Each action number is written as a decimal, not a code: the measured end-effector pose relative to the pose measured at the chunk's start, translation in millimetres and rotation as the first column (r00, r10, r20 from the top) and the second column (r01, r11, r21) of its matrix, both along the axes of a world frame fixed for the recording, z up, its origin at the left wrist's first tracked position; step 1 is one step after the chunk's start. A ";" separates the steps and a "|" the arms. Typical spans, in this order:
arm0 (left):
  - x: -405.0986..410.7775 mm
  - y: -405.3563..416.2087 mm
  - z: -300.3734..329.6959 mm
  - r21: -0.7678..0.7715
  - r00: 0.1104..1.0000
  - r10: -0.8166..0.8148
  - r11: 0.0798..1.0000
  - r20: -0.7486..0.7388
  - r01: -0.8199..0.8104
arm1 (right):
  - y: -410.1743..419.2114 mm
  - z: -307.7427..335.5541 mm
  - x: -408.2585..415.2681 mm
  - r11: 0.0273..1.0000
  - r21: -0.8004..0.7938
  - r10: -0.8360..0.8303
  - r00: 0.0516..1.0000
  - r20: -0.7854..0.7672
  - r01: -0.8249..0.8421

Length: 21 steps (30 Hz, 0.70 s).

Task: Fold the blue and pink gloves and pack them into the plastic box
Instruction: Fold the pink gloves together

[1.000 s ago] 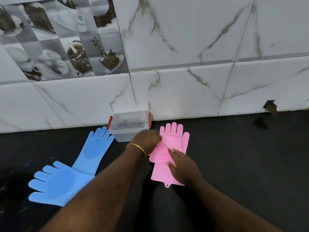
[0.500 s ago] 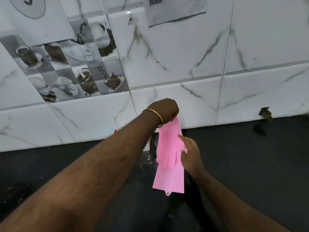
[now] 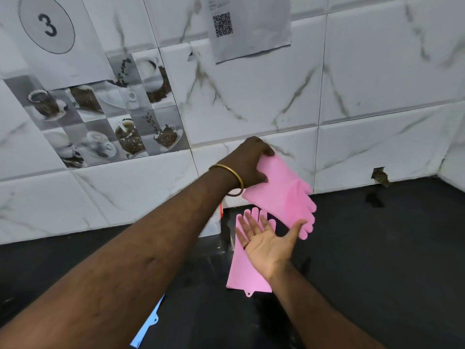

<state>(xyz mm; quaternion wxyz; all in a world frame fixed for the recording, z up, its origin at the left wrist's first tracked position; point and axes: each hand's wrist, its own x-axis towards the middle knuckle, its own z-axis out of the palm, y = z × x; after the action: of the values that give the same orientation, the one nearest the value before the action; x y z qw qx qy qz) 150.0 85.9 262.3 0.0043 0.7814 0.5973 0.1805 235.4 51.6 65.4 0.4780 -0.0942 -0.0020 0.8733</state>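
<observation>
On the near left, a corner of a blue glove peeks out from under my left forearm, flat on the dark counter. Further in, the plastic box is mostly hidden behind that forearm; only a sliver with a red clasp shows against the marble-tiled wall.

My left hand, a gold bangle at the wrist, is raised above the counter and grips the cuff end of one pink glove, whose fingers droop down to the right. Below it, my right hand is spread flat, palm up, thumb just under the hanging fingertips. Under that palm the second pink glove lies flat on the counter, fingers pointing to the wall.

I judge the step to be folding the raised glove. To do it well, I would lay the hanging fingers across the open right palm, bring the cuff over to meet them so the edges line up, then press the fold flat. The material looks rubbery and likely to spring open, so I would keep pressure on the crease until it reaches the box.
</observation>
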 end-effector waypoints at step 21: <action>-150.5 -164.8 -218.0 -0.512 0.562 0.454 0.856 0.692 -0.062 | -76.4 -62.7 24.5 0.943 -0.134 -0.178 0.803 0.569 0.304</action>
<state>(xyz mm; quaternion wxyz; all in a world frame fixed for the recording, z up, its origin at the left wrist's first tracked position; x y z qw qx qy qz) -0.5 -78.9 44.3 0.4141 0.4974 0.6669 0.3691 259.8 -24.8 2.7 0.5513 -0.3923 -0.0311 0.7357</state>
